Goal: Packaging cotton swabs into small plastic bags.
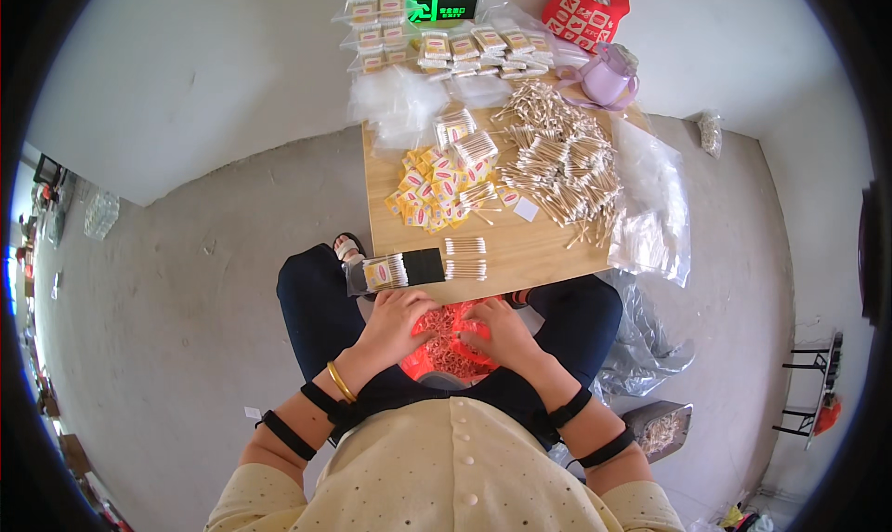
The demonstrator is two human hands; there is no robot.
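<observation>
I sit at a small wooden table (520,249). My left hand (395,323) and my right hand (502,332) both rest in a red basket (448,337) on my lap, which is full of small pale pieces. The fingers of both hands are curled into the contents; whether they hold anything I cannot tell. Just above my left hand, at the table's near edge, lies a clear packet of cotton swabs (383,273) on a black block (423,266). Two small rows of loose swabs (465,258) lie beside it.
A large heap of cotton swabs (562,165) and a pile of yellow labels (432,193) cover the table's far half. Filled packets (469,53) lie on the floor beyond, with a purple cup (606,78) and a red bag (583,13). Clear plastic bags (655,207) hang at the right.
</observation>
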